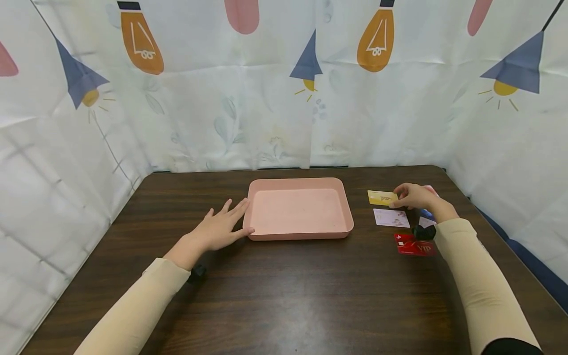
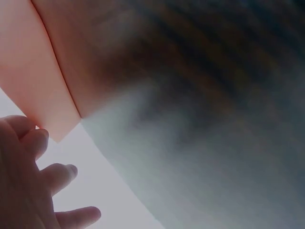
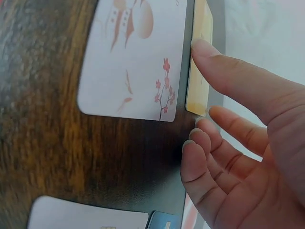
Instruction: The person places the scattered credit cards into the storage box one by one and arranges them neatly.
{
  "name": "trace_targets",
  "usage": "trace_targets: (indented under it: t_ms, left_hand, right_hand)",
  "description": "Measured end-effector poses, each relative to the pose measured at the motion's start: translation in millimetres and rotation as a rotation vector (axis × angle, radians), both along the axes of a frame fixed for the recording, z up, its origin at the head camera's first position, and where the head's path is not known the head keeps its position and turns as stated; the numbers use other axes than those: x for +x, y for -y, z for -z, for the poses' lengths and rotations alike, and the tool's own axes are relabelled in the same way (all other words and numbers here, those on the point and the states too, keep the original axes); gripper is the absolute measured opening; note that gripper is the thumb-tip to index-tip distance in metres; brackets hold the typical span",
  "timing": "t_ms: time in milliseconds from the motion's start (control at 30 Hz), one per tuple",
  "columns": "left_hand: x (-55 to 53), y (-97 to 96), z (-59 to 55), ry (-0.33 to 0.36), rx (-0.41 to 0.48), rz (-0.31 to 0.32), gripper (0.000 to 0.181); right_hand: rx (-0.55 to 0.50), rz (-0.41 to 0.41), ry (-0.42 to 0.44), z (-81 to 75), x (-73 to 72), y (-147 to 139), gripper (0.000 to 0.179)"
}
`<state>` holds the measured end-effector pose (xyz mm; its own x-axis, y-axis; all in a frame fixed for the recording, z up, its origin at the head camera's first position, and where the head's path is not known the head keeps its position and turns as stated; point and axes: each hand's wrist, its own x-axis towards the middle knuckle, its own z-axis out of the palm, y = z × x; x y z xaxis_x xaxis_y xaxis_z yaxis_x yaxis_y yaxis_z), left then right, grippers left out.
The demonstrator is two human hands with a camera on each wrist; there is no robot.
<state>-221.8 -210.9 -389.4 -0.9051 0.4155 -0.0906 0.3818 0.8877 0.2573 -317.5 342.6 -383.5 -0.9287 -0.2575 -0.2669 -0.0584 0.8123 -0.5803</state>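
Note:
A pink rectangular tray [image 1: 298,235] lies on the table. My left hand [image 1: 217,229] rests against its left side with fingers spread and straight; in the left wrist view the tray's wall [image 2: 35,81] stands beside the fingers. At the right, my right hand [image 1: 416,196] pinches the right end of a yellow card [image 1: 380,198]. In the right wrist view the thumb lies on the yellow card [image 3: 198,71], with the index fingertip close to its end. Just nearer lies a pale lilac card [image 1: 390,218] with a floral print, untouched.
A red card [image 1: 410,245] marked VIP lies nearest the front of the group. Blue and white cards [image 1: 427,222] and a pinkish card [image 1: 430,189] are partly hidden by the right hand and wrist. A printed white curtain [image 1: 275,113] hangs behind the dark wooden table [image 1: 284,291].

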Motion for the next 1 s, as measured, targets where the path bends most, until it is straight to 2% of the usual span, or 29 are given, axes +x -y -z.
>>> trace_targets:
  t_ms: [200, 567, 1000]
  left_hand:
    - [0.9, 0.8, -1.2, -0.013, -0.029, 0.019, 0.095]
    - [0.6, -0.5, -1.6, -0.060, -0.095, 0.039, 0.092]
    - [0.0, -0.7, 0.0, -0.065, -0.094, 0.043, 0.094]
  right_hand:
    - [-0.001, 0.016, 0.015, -1.4, -2.2, -0.2, 0.064]
    - [0.018, 0.064, 0.052, -2.5, -6.5, 0.0, 0.061]
    - [-0.006, 0.056, 0.078, -6.2, -6.0, 1.2, 0.055]
